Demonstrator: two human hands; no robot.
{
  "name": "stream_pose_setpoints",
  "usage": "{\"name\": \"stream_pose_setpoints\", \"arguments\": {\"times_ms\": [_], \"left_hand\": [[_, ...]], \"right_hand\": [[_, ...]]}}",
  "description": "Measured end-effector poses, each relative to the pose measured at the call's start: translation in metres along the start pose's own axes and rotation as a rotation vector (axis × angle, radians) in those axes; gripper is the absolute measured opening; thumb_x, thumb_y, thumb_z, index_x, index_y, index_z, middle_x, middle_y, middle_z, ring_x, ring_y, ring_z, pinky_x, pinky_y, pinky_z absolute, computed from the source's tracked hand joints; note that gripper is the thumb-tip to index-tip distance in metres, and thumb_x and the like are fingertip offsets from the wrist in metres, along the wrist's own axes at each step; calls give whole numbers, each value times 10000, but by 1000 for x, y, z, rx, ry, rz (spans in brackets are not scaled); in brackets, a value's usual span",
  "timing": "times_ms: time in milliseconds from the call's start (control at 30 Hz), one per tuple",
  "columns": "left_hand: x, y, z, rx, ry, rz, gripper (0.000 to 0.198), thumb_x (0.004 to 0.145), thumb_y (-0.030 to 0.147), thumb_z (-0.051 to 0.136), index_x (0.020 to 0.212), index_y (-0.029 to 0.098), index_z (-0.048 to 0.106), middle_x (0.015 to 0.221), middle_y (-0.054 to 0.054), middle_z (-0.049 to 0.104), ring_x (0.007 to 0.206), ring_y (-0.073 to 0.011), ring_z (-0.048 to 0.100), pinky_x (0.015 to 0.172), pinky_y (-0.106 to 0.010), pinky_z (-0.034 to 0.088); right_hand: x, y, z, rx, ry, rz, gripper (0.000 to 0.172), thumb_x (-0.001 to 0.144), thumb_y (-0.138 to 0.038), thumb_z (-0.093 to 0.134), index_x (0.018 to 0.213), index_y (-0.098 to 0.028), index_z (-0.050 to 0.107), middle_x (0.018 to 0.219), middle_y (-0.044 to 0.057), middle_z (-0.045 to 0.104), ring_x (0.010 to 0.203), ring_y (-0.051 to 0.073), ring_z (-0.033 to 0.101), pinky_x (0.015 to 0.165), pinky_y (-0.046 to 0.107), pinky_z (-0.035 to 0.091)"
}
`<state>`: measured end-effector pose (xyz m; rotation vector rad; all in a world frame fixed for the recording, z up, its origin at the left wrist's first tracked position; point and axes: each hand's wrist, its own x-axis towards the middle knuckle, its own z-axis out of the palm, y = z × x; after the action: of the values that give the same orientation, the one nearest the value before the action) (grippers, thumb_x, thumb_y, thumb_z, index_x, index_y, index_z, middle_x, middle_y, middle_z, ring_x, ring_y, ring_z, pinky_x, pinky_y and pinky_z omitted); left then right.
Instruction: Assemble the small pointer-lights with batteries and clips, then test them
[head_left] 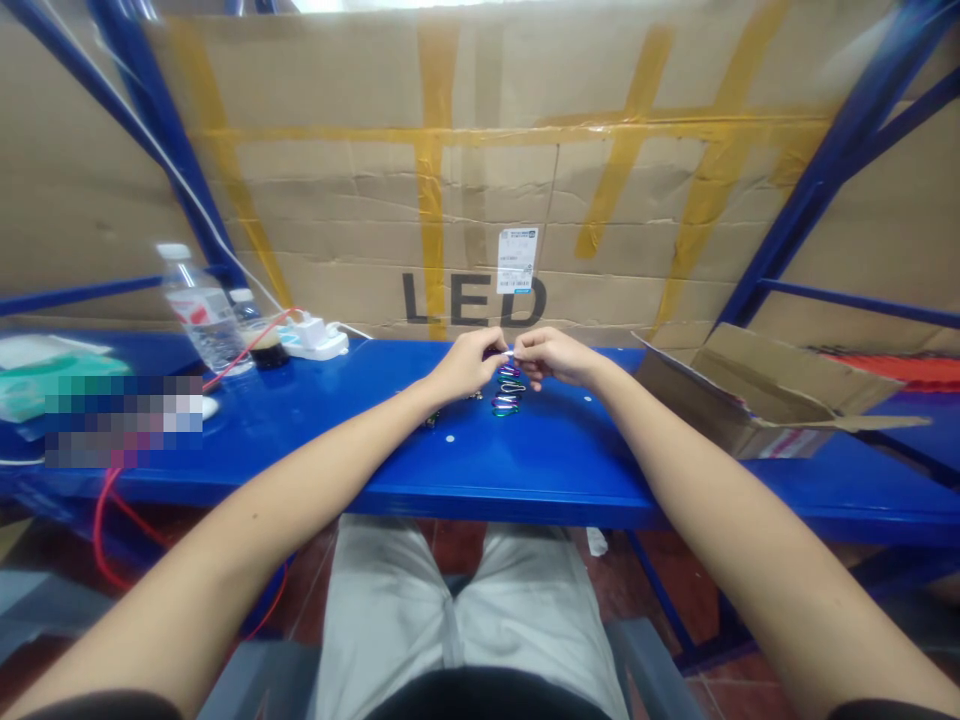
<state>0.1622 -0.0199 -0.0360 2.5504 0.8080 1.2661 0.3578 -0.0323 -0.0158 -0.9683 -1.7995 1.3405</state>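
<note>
Over the blue table (pixel 315 430), near its back edge, my left hand (pixel 474 362) and my right hand (pixel 553 357) nearly meet. Both are closed, fingertips pinched around a small, pale, shiny piece (pixel 509 353) that spans the gap between them; its kind is too small to make out. Just below, a column of shiny metallic loops (pixel 507 392) in purple, green, blue and silver lies on the table, looking like small carabiners. Several little gold-coloured pieces (pixel 432 418) are partly hidden by my left wrist.
On the left stand a clear water bottle (pixel 202 318), a small dark-liquid bottle (pixel 262 338) and a white power strip (pixel 319 341) with a red cable. An open cardboard box (pixel 772 410) sits right. Behind rises a large taped carton (pixel 360 220) marked LED.
</note>
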Motion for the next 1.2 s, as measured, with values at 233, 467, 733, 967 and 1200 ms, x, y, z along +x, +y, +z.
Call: {"name": "stream_pose_setpoints", "arguments": {"times_ms": [233, 467, 733, 967, 1200], "left_hand": [[0, 3, -4, -18, -32, -32, 59, 838, 212, 635, 842, 185, 583, 827, -7, 661, 736, -146, 563, 699, -283, 420], [2, 5, -5, -36, -88, -153, 94, 931, 240, 492, 893, 206, 570, 710, 8, 633, 664, -158, 561, 658, -302, 417], [3, 0, -4, -67, -92, -165, 99, 908, 197, 506, 821, 188, 554, 757, -18, 646, 752, -176, 587, 688, -303, 430], [1, -1, 1, -134, -32, -69, 87, 899, 192, 536, 816, 180, 555, 789, -11, 648, 765, -157, 585, 731, -298, 439], [1, 3, 2, -132, 6, -42, 72, 875, 185, 579, 815, 176, 541, 811, -10, 644, 769, -150, 565, 734, -291, 430]], "right_hand": [[-1, -3, -4, -65, 4, 6, 278, 755, -264, 734, 612, -182, 511, 519, -30, 454, 450, 114, 494, 447, 282, 521], [0, -1, -8, -141, 19, -63, 281, 769, -340, 774, 669, -161, 582, 532, -12, 540, 450, 117, 539, 458, 266, 522], [3, 1, -3, -291, 65, -157, 261, 748, -323, 774, 639, -158, 604, 489, -4, 573, 418, 129, 556, 426, 245, 477], [-2, -4, 5, 95, 64, 14, 244, 712, -154, 681, 566, -179, 488, 431, -40, 399, 384, 87, 381, 374, 230, 380], [-1, -12, 5, 292, 38, 226, 211, 749, -103, 549, 587, -177, 435, 454, -46, 318, 422, 66, 254, 369, 174, 281]]}}
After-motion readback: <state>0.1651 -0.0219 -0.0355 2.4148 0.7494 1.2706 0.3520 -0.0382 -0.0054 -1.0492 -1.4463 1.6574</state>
